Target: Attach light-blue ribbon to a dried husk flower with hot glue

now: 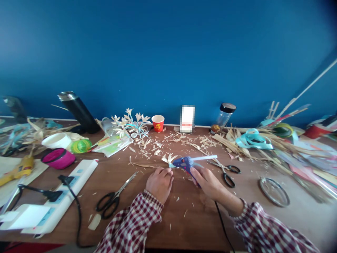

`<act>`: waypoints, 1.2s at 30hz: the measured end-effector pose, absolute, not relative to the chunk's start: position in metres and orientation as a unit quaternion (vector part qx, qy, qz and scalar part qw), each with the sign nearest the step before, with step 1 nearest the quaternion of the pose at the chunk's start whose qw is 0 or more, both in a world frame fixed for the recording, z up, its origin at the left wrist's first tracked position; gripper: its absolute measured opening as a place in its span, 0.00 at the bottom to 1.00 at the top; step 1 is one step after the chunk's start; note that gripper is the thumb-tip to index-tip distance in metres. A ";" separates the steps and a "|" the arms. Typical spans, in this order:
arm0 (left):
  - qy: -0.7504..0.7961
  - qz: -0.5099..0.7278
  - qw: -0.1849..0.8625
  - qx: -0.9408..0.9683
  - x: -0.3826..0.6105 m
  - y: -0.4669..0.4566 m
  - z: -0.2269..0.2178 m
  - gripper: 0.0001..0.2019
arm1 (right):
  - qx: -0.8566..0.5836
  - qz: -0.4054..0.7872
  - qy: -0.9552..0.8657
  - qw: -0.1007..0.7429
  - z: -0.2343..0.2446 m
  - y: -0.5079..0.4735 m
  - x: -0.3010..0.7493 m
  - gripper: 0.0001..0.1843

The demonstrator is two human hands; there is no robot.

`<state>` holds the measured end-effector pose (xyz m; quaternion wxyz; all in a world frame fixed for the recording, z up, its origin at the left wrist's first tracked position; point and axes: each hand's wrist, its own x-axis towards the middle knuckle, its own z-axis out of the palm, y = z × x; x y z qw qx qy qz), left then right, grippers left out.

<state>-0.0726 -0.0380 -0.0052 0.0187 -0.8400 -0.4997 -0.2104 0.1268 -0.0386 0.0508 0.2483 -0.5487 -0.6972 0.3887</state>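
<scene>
My right hand is wrapped round the handle of a small blue glue gun, with a whitish glue stick poking out of its back. The gun's nozzle points left, against or very close to the base of a pale flower made of husk-like petals. My left hand is closed at that flower, palm down on the table. Its fingertips seem to pinch the flower's light-blue stem, though the grip itself is partly hidden. From the gun a black cord runs down to the table's front edge.
Black-handled scissors lie left of my left hand, another pair right of the gun. A white power strip with plugs is at left. Finished flowers, a red paper cup, husk scraps and blue ribbon line the back.
</scene>
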 end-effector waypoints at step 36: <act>-0.509 -0.208 0.013 -0.835 -0.071 -0.038 -0.005 0.11 | -0.547 0.327 -0.736 0.229 0.048 -0.039 0.131 0.18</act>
